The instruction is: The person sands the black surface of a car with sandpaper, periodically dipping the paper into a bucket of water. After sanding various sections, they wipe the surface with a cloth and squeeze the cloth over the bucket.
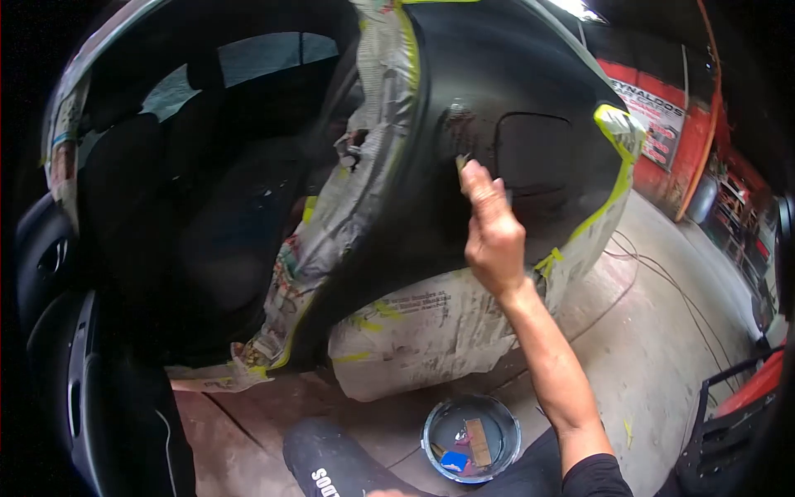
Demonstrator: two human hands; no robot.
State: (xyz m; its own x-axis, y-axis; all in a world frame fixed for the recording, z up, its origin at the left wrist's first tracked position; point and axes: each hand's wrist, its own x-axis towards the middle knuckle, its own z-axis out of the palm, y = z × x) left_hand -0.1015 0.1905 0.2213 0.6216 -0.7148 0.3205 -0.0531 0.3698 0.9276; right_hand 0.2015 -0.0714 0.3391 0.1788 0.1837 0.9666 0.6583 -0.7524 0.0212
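Beside fuel flap [537, 149] | right grip [495, 236] pinching thin piece [461, 163] | left grip [392, 494]: state indiscernible | sign [652, 118]: "EYNALDOS"

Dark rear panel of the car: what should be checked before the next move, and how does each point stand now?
1. Right hand at the panel: ok; whether it touches, cannot tell.
2. Small item at its fingertips identified: cannot tell; mostly hidden.
3. Door-edge masking unbroken: not ok; a ragged gap shows partway down.
4. Wheel covering in place: ok; paper hangs over the wheel area.
5. Tub nearby: ok; it stands between the legs, holding a blue block and tan block.
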